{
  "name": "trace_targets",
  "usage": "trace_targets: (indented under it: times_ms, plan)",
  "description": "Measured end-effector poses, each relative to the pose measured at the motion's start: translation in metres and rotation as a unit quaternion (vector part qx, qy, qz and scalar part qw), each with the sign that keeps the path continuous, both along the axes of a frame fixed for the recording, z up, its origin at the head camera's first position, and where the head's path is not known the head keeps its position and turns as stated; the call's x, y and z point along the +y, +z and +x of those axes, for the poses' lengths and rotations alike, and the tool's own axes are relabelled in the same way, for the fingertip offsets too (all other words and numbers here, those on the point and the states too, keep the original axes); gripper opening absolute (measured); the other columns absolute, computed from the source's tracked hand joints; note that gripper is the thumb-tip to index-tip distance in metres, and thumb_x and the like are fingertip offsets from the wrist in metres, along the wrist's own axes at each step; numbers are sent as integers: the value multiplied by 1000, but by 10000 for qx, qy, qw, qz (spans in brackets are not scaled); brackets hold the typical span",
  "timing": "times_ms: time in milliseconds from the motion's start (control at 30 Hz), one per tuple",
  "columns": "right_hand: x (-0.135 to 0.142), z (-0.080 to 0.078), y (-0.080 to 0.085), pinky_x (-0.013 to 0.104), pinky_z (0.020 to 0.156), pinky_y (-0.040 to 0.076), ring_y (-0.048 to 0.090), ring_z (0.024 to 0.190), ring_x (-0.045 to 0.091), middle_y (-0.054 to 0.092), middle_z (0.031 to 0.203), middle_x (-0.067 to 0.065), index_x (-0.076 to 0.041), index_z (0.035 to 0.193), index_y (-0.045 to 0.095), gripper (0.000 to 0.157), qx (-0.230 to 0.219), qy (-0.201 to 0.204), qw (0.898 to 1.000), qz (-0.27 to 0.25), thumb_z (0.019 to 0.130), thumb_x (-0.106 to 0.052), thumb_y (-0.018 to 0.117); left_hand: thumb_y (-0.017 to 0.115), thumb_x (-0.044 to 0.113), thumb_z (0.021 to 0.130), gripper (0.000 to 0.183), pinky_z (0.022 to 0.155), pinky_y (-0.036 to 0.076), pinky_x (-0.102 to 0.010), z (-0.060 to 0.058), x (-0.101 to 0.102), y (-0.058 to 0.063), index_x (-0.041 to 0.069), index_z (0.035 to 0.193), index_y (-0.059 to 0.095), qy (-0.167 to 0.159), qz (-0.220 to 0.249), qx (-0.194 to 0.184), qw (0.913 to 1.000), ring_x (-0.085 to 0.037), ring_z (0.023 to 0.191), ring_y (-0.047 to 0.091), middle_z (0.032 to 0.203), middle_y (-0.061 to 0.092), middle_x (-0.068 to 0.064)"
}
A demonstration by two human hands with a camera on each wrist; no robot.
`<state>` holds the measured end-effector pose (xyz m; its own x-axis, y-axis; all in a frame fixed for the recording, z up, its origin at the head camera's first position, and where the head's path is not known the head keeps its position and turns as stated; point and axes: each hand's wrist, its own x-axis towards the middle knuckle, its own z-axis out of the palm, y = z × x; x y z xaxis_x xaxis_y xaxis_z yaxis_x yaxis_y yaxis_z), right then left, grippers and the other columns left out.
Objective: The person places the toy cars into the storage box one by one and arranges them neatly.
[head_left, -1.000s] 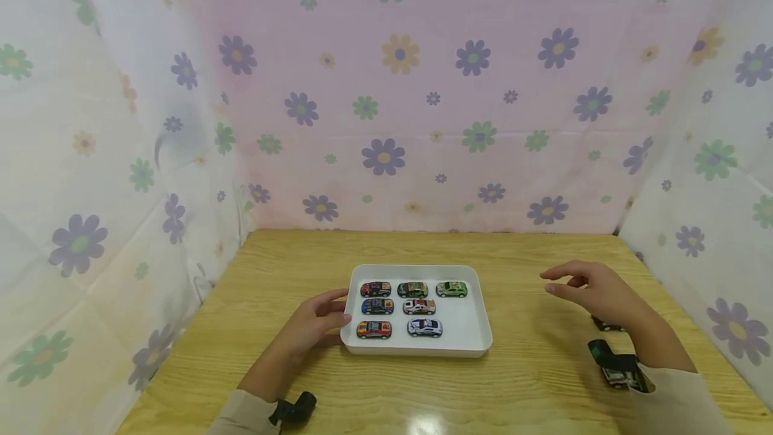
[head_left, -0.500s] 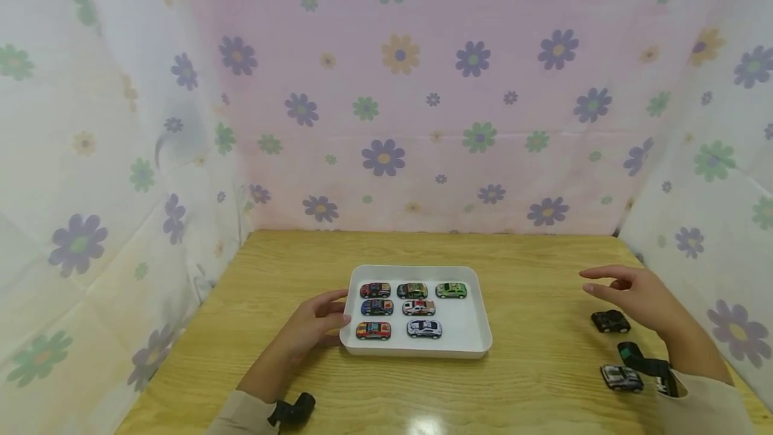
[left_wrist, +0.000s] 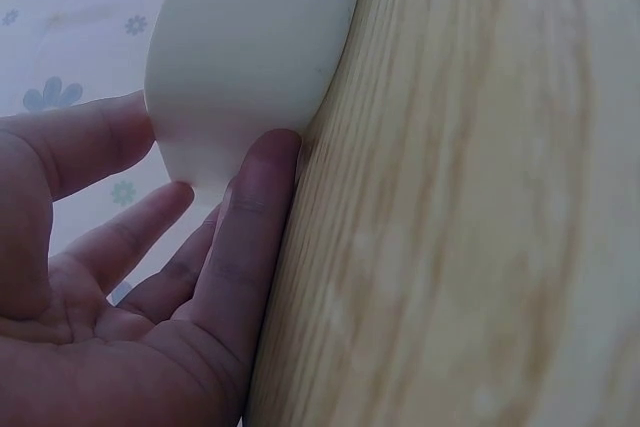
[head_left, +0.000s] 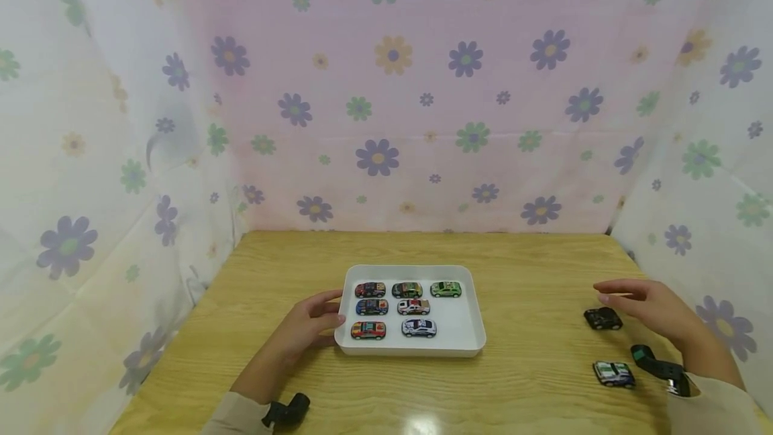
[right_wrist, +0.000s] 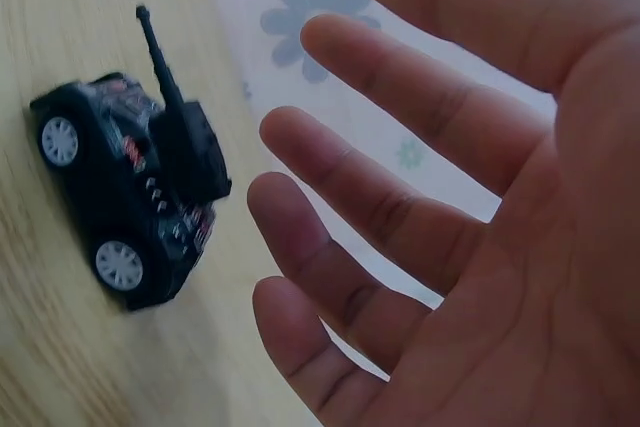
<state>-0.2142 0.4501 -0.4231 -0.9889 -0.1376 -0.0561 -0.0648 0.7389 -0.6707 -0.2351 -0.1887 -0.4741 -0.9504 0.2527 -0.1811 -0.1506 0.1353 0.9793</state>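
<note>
My left hand [head_left: 308,324] rests against the left side of a white tray [head_left: 475,341]; in the left wrist view its fingertips touch the outer wall. Toy cars stand in the tray in three rows, among them a green car [head_left: 445,289], a white-and-red car [head_left: 413,307] and a white car [head_left: 419,328]. At the right, my right hand [head_left: 649,307] hovers beside a black toy car [head_left: 602,318]. The right wrist view shows a gun barrel on this black car [right_wrist: 125,187]. That hand's fingers are spread and hold nothing.
A white-and-green toy car [head_left: 614,374] stands nearer me on the wooden table [head_left: 531,388]. Another car [head_left: 680,384] is mostly hidden by the right wrist camera. Flowered cloth [head_left: 386,153] walls in the back and sides.
My right hand has moved right and toward me, uncovering the black car and the white-and-green car. The left hand stays at the tray. The head view has shifted slightly.
</note>
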Motion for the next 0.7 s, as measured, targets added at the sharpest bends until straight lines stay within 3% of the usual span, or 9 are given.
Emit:
trace_targets:
  times_ms: [67, 200, 367, 500, 567, 700]
  plan:
    - [3, 0, -1, 25, 79, 57, 56, 101, -17, 63, 142, 12, -2, 147, 56, 52, -118, 58, 9997, -207, 107, -36, 57, 70, 16, 99, 60, 89, 62, -50, -1, 0, 0, 13, 154, 48, -7, 5, 13, 10000, -35, 124, 65, 151, 52, -24]
    - [6, 1, -3, 24, 83, 57, 56, 105, -17, 62, 142, 9, 2, 150, 50, 55, -540, 119, 9961, -685, 108, -34, 55, 70, 15, 99, 60, 89, 62, -50, -1, 0, 0, 12, 154, 48, -7, 27, 18, 10000, -35, 124, 65, 150, 52, -25]
    - [10, -2, -11, 20, 86, 55, 54, 106, -19, 52, 151, 27, 6, 152, 44, 59, -888, 206, 9923, -838, 109, -33, 54, 70, 16, 99, 60, 89, 62, -50, 0, 0, 0, 12, 154, 48, -21, 32, 22, 10000, -34, 124, 65, 150, 53, -24]
    - [15, -2, -19, 20, 85, 56, 56, 106, -17, 52, 150, 29, 9, 151, 44, 59, -909, 286, 9912, -921, 107, -28, 58, 70, 16, 99, 60, 89, 62, -50, 1, -1, -2, 11, 154, 48, -31, 32, 38, 10000, -35, 124, 64, 150, 53, -25]
    - [18, -1, -23, 20, 85, 56, 57, 107, -16, 57, 147, 21, 10, 150, 43, 61, -936, 308, 9893, -1076, 105, -25, 63, 70, 16, 99, 60, 89, 62, -50, 1, -1, -2, 11, 154, 48, -28, 40, 28, 10000, -35, 124, 64, 150, 53, -25]
    - [24, 1, -27, 20, 87, 57, 55, 110, -18, 61, 136, -15, 13, 151, 40, 64, -1065, 472, 9815, -1520, 100, -14, 67, 71, 17, 99, 59, 89, 62, -49, 0, 0, 0, 13, 154, 49, 9, 52, -11, 10000, -35, 124, 65, 150, 53, -24]
